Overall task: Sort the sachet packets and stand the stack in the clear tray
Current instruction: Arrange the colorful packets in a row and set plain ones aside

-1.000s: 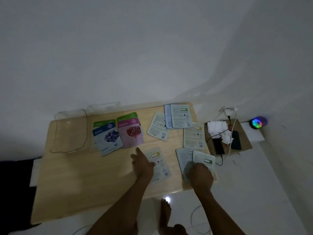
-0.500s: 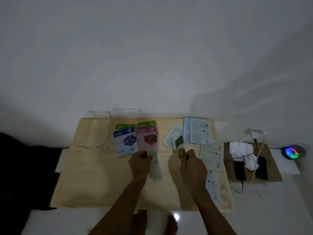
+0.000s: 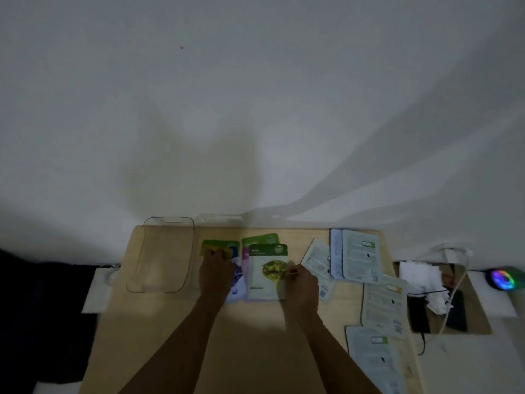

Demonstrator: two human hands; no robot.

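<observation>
left hand (image 3: 214, 273) hides most of blue packet (image 3: 237, 284); dim, blurred.

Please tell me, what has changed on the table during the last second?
Both hands lifted face-down packets from the near side and carried them to the face-up piles. The right hand lays an olive packet on the pink pile; the left hand brings one onto the blueberry packet. The clear tray stays empty.

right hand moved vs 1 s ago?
Yes. The right hand went from the table's near right edge leftward and away, toward the clear tray, and rests on the olive packet.
</observation>
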